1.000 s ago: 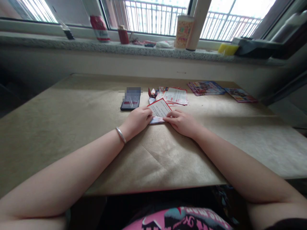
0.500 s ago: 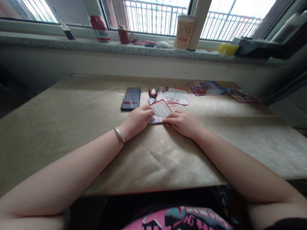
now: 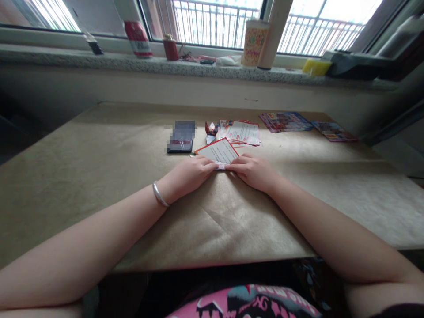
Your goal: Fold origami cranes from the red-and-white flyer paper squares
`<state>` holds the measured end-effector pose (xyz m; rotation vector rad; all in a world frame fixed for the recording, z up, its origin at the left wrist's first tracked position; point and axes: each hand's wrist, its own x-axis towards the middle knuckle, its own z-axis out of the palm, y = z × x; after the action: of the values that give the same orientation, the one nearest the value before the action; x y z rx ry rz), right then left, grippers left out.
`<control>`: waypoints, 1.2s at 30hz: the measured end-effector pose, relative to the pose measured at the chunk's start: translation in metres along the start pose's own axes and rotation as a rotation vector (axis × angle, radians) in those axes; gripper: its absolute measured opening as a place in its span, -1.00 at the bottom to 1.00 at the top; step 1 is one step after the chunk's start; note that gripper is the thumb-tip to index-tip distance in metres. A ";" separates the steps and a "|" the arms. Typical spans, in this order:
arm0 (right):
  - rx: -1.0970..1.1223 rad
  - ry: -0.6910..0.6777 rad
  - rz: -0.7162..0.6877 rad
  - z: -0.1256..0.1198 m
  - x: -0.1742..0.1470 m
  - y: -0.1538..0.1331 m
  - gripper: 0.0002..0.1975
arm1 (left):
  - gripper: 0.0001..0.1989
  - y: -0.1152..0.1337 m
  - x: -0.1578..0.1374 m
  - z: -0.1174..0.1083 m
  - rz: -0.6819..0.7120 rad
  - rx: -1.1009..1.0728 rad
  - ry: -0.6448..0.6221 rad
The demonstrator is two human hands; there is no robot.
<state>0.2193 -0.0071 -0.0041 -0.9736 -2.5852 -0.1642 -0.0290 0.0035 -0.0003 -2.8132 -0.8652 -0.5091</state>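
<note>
Printed garment point(image 3: 243, 304): pink and black, bottom of view, at six o'clock from the red-edged sheet point(image 3: 217, 152), the centre for all directions here.
Tabletop point(image 3: 198, 243): beige, creased, beneath both forearms.
Bracelet point(image 3: 160, 194): silver-coloured, left wrist, at eight o'clock.
Left hand point(image 3: 194, 174): at eight o'clock; fingers bent, close together, holding the left end of the sheet's near fold.
Right hand point(image 3: 253, 171): at four o'clock; fingers curled, holding the fold's right end, fingertips just beside the left's.
Sheet: between the hands, print uppermost, one corner towards twelve o'clock; near edge folded into a narrow pale strip, partly hidden by fingers.
Phone point(image 3: 181, 138): dark, flat, at ten o'clock, just beyond the left hand.
Folded paper piece point(image 3: 211, 129): small, peaked, between eleven and twelve.
Card pile point(image 3: 243, 132): white, red-edged, spread, between one and two; crowds the sheet's far corner, contact unclear.
Picture cards point(image 3: 286, 123): red and blue, at two; second set point(image 3: 334, 131) nearer three.
Windowsill point(image 3: 198, 66): red can point(image 3: 138, 39) and red bottle point(image 3: 170, 47) at eleven; patterned cup point(image 3: 253, 44) between twelve and one.
</note>
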 end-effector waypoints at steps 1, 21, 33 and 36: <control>0.002 0.010 0.000 0.000 0.000 0.000 -0.70 | -0.74 0.001 -0.001 0.000 -0.004 0.023 -0.027; 0.062 0.041 0.070 0.001 -0.010 0.007 -0.74 | -0.76 0.014 0.001 -0.009 -0.082 0.168 -0.132; 0.031 0.019 0.077 0.003 -0.009 0.012 -0.73 | -0.76 0.007 0.004 -0.003 -0.070 0.137 -0.088; 0.038 0.010 0.065 0.000 -0.010 0.010 -0.73 | -0.74 0.010 0.002 -0.006 -0.061 0.134 -0.102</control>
<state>0.2329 -0.0052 -0.0084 -1.0384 -2.5346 -0.1015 -0.0228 -0.0053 0.0054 -2.7176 -0.9689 -0.3058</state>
